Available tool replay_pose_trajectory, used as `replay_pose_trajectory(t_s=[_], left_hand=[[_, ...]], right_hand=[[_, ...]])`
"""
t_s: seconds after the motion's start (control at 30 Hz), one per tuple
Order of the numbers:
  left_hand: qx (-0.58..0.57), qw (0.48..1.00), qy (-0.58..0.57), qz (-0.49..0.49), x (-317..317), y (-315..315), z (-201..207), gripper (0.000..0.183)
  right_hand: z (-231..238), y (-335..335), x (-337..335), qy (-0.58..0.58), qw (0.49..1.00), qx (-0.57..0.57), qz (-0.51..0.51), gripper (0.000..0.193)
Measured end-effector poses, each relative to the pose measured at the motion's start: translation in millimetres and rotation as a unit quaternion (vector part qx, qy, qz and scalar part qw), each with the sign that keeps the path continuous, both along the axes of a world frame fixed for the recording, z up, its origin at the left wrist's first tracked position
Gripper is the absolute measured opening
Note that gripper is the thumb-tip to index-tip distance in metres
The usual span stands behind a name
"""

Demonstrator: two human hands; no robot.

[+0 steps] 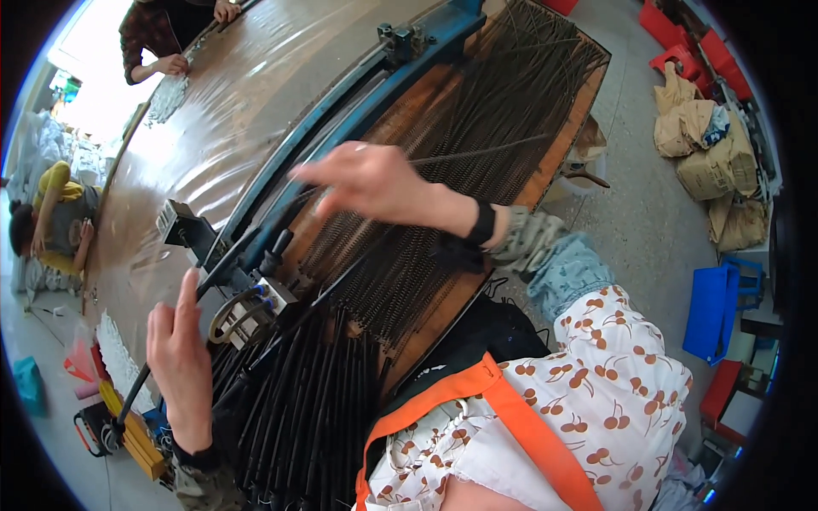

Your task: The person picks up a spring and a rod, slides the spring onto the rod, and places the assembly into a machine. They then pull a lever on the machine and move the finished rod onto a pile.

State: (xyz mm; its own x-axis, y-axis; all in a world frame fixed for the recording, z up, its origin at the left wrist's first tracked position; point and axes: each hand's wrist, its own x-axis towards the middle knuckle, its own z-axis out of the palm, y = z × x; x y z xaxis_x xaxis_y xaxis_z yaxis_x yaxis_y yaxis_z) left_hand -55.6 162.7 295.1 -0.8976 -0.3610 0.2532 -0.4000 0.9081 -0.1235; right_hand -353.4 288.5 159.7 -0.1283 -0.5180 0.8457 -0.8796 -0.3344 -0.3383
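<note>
My left hand [179, 366] is at a long black tube [136, 387], its index finger stretched upward. The tube passes behind the fingers, and the grip is partly hidden. My right hand [371, 183], a little blurred, is above the blue metal rail [341, 132] with thumb and index finger forward. From its back side a long thin dark spring [486, 152] runs out over the pile; the fingers appear closed around it. Between my hands, a small clamp device [251, 311] with blue fittings is mounted by the rail.
Many long springs [477, 111] cover the wooden tabletop [588, 89] at right. Black tubes [298, 409] lie bundled near my lap. Two people work along the far edge of the plastic-covered table [247, 85]. Brown sacks [707, 145] and a blue stool [716, 311] stand at right.
</note>
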Motion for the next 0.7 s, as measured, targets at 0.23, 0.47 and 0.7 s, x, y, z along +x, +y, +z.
replay_pose_trajectory(t_s=[0.23, 0.47, 0.7], left_hand=[[0.017, 0.999, 0.024, -0.045, 10, 3, -11, 0.05], [-0.121, 0.97, 0.176, 0.114, 129, -63, 34, 0.015], [-0.116, 0.954, 0.245, 0.126, 166, -31, 66, 0.022]], right_hand=[[11, -14, 32, 0.082, 0.996, -0.034, -0.012, 0.049], [-21, -35, -15, -0.061, 0.984, 0.168, 0.002, 0.02], [83, -141, 110, -0.023, 0.947, 0.147, 0.283, 0.018]])
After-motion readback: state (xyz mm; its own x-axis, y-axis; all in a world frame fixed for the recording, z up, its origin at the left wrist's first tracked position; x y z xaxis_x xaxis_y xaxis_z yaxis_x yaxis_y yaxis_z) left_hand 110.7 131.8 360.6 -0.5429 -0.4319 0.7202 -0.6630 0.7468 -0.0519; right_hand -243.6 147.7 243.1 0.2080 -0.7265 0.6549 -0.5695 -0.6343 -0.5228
